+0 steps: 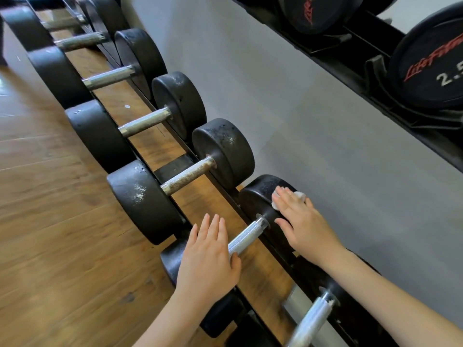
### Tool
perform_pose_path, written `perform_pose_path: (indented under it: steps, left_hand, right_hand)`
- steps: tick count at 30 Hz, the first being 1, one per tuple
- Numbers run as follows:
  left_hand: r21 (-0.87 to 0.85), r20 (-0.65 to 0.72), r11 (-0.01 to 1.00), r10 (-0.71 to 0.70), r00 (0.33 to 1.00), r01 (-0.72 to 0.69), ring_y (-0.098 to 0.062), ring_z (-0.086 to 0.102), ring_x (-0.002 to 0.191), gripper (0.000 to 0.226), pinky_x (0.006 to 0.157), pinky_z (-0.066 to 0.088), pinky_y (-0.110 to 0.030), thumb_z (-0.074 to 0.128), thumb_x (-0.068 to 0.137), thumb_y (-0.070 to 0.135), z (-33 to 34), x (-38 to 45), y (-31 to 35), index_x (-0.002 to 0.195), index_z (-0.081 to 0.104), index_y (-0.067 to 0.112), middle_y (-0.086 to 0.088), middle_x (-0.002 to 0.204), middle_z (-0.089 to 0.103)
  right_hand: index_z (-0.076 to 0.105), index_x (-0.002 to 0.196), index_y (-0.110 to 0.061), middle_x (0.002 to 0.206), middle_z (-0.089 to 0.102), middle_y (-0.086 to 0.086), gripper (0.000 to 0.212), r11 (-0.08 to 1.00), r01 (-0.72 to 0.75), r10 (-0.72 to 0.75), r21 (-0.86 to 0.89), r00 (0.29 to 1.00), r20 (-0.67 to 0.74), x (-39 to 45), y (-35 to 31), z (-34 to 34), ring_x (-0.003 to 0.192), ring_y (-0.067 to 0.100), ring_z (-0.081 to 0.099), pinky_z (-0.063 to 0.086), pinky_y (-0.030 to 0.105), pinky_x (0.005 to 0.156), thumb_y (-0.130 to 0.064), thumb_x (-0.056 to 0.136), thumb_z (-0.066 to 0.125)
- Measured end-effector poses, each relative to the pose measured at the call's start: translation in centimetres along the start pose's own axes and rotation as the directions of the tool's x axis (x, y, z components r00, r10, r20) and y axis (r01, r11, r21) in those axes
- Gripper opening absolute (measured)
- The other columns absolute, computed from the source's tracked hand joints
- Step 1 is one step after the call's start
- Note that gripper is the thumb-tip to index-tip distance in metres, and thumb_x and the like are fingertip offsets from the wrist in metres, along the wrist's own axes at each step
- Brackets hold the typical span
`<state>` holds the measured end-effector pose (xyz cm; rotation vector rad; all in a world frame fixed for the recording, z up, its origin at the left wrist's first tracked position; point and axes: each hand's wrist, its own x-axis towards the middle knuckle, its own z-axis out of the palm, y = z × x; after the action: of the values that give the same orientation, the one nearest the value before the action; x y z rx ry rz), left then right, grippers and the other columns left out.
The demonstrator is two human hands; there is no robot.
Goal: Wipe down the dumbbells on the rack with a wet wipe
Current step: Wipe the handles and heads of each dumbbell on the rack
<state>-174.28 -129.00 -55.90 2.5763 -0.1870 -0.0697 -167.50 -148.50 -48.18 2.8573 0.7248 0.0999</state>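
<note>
A row of black dumbbells with knurled metal handles lies across the low rack. My right hand lies flat, fingers straight, pressing a white wet wipe onto the far head of one dumbbell. My left hand rests flat on that dumbbell's near head, thumb beside its shiny handle. The neighbouring dumbbell shows whitish dust marks on both heads.
A second rack tier overhangs at the upper right, holding dumbbells with red lettering. A grey wall runs behind the rack. Wooden floor lies at the left. Another dumbbell handle sits at the bottom right.
</note>
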Motion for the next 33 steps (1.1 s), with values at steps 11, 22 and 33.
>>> perform_pose_path:
  steps: [11,22,33]
  left_hand:
    - [-0.018,0.006,1.000,0.018,1.000,-0.017,-0.020,-0.013,0.149,0.071,0.114,-0.014,-0.033,0.030,0.101,0.045,-0.3,-0.3,-0.2,0.155,-0.004,0.014,-0.002,0.163,-0.005]
    - [-0.035,-0.013,0.999,0.011,1.000,-0.012,-0.019,-0.010,0.149,0.071,0.117,-0.010,-0.032,0.030,0.100,0.044,-0.1,0.0,-0.1,0.155,0.000,0.012,-0.003,0.163,-0.002]
    - [-0.018,-0.057,1.000,0.024,0.998,-0.025,-0.018,-0.002,0.150,0.069,0.112,-0.011,-0.028,0.031,0.100,0.047,0.2,0.0,-0.2,0.156,0.006,0.014,-0.001,0.163,0.006]
  right_hand:
    - [0.037,0.142,-0.013,0.147,0.038,0.004,0.048,0.972,-0.079,0.101,-0.222,0.991,0.090,4.6,-4.3,-0.2,0.139,0.018,0.030,0.024,0.031,0.113,-0.037,0.101,0.035]
    - [0.052,0.128,-0.012,0.134,0.051,0.004,0.044,0.964,-0.209,0.226,-0.161,0.970,0.094,8.0,-3.0,-0.2,0.127,0.018,0.043,0.032,0.033,0.108,-0.039,0.102,0.028]
    - [0.016,0.151,-0.011,0.159,0.007,0.006,0.059,0.860,-0.465,0.490,0.212,0.868,-0.084,0.1,-3.6,1.4,0.146,0.018,-0.001,0.005,0.034,0.118,-0.033,0.100,0.036]
